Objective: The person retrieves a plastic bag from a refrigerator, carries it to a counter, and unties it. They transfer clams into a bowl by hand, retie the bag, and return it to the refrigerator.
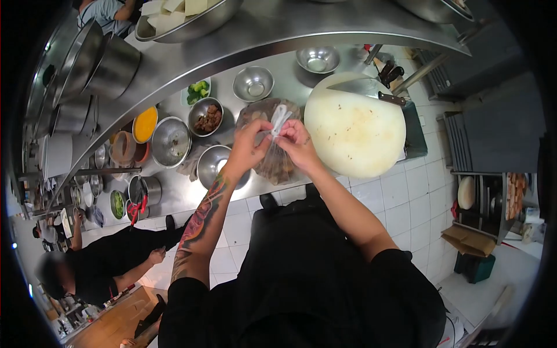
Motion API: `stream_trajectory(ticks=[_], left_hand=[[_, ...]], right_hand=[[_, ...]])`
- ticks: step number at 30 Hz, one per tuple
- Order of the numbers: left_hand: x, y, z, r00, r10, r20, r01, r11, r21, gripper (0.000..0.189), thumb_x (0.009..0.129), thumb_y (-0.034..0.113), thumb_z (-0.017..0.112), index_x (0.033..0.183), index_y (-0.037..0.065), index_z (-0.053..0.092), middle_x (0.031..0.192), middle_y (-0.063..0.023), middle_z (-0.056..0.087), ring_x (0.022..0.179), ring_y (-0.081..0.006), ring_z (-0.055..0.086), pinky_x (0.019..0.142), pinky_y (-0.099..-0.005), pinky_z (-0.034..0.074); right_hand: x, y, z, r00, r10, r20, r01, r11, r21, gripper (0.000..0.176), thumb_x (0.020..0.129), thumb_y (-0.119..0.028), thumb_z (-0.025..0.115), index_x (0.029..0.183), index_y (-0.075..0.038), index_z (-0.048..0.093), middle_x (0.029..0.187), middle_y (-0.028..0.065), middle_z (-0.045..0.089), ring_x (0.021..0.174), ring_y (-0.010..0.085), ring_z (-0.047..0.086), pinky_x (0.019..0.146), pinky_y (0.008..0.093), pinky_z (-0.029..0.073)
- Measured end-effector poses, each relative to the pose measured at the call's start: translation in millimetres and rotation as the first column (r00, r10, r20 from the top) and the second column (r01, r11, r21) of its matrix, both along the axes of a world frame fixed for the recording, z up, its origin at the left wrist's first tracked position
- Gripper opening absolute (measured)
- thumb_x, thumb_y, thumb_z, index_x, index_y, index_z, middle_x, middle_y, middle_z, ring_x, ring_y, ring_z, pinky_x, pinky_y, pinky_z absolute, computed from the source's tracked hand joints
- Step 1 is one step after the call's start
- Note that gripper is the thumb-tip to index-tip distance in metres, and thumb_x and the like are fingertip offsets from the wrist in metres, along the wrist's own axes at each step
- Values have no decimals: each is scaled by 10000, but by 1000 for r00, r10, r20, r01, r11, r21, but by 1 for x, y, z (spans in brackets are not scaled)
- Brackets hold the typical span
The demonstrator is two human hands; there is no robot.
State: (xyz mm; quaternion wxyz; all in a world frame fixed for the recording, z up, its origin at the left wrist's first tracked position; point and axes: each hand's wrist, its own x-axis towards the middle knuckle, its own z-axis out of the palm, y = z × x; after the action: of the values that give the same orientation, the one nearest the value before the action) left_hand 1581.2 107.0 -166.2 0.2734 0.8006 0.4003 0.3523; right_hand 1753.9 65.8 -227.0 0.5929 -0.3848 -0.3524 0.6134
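A clear plastic bag (277, 165) filled with brown food pieces rests on the steel counter before me. Its neck is gathered into a twisted white knot. My left hand (253, 141) pinches the knot from the left side, fingers closed. From the right, my right hand (297, 142) grips the same knotted neck between thumb and fingers. Just right of the bag lies a round white cutting board (360, 133) with small brown scraps on it. A steel bowl (214, 162) stands close by my left forearm.
A knife (392, 99) lies at the cutting board's far edge. Several bowls line the counter, one with brown meat (209, 118), one with yellow liquid (145, 123). An overhead steel shelf (278, 35) spans the back. A co-worker in black (116, 255) stands at left.
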Motion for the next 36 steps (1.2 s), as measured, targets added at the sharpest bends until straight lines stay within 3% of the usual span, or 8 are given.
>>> stream_trajectory(ticks=[2,4,10,15,18,23,30,36], left_hand=[[2,0,0,998,-11,58,23,975,-222,259,847,51,715,1103,34,684,1045,-165,715,989,-312,706,831,-383,543],[1,6,-9,999,-9,51,19,982,-189,252,856,60,718,1104,33,688,1032,-159,724,970,-292,712,820,-372,544],[5,4,-11,996,43,82,-22,970,-241,215,884,64,719,1093,12,709,970,-138,748,893,-225,720,779,-322,548],[5,4,-19,985,69,157,-24,961,-275,193,899,54,719,1088,12,722,980,-127,758,913,-183,719,763,-313,545],[5,4,-12,982,91,168,-33,947,-319,171,879,47,721,1049,22,724,940,-116,739,868,-241,715,758,-341,544],[9,6,24,987,41,-156,3,962,272,141,801,32,702,937,72,707,870,-120,649,801,-362,650,728,-449,548],[2,19,20,948,-73,-309,134,974,182,97,813,75,695,909,62,689,889,-122,669,852,-345,678,732,-467,547],[10,16,8,923,-77,-376,158,969,189,97,825,96,679,911,52,687,882,-136,689,836,-356,684,719,-471,550]], right_hand=[[1,3,-12,1000,-7,5,7,1000,0,330,892,-9,728,1137,-38,509,966,41,653,893,92,614,816,246,494],[1,3,-10,1000,-9,9,9,1000,-2,323,894,-6,722,1145,-36,521,969,47,662,903,99,622,820,246,494],[5,-13,27,749,-311,585,197,948,252,134,924,-5,701,1055,10,682,986,61,688,864,128,671,743,252,539],[5,3,16,918,-66,392,102,992,-72,180,911,-40,732,1069,44,720,921,56,727,799,97,663,733,238,536],[9,9,17,939,-45,341,72,995,-68,127,889,-18,707,998,45,722,862,57,723,785,87,671,707,252,551],[12,15,15,967,-34,253,60,994,-96,120,871,-1,703,984,40,710,869,53,710,764,102,665,688,253,560],[11,21,20,999,-18,30,25,963,-268,221,858,20,674,1077,43,653,943,68,667,822,129,647,686,312,634],[8,25,7,990,-39,138,63,983,-172,273,818,18,697,1087,38,656,944,63,662,851,123,633,737,261,565]])
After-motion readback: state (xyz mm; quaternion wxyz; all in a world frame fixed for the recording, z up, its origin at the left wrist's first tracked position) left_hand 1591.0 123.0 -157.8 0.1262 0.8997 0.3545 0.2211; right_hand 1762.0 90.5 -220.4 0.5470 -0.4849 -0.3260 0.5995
